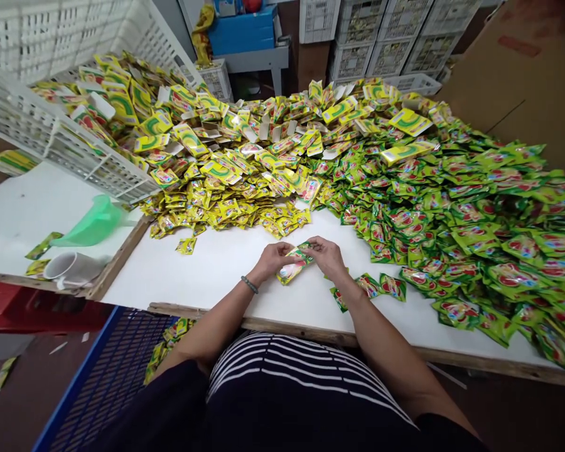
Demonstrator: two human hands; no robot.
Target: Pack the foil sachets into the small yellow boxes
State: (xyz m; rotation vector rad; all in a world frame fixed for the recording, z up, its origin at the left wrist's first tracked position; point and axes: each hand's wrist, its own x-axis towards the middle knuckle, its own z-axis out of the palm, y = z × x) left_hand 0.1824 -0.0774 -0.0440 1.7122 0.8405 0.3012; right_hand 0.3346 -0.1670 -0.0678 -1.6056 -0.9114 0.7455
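Over the white tabletop, my left hand [272, 261] has its fingers closed on the side of a small yellow, green and pink carton [289, 272]. My right hand [327, 255] pinches a green sachet [305, 247] at the carton's upper end. How far the sachet sits inside the carton is hidden by my fingers. A few loose green sachets [368, 285] lie under and beside my right forearm. Beyond my hands are a heap of small yellow sachets [230, 210] and, to the right, a large heap of green sachets [452, 220].
Yellow cartons [263, 135] are piled at the back, spilling from a tipped white crate [98, 154]. A green scoop [94, 223] and a white mug [73, 269] stand at left. Below the wooden table edge [282, 325] is a blue crate [98, 376]. Cardboard [522, 81] rises at right.
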